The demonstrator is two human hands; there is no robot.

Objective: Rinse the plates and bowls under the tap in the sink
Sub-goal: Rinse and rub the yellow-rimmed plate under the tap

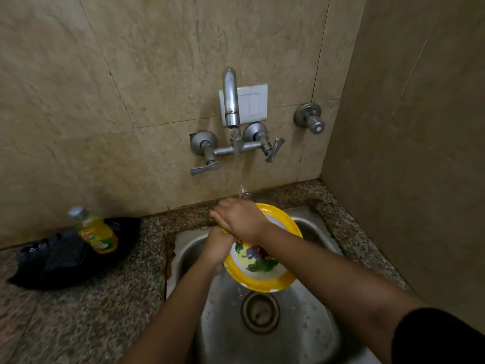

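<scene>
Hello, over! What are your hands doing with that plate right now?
Left hand grips plate edge. Right hand rubs its top under tap water. Plate tilted over sink. Nothing blocking.

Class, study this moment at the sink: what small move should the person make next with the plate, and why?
Probably turn the plate a little under the water. The stream lands at its upper rim, where the right hand rubs, and the left hand grips its left edge; the lower part lies away from the stream.
</scene>
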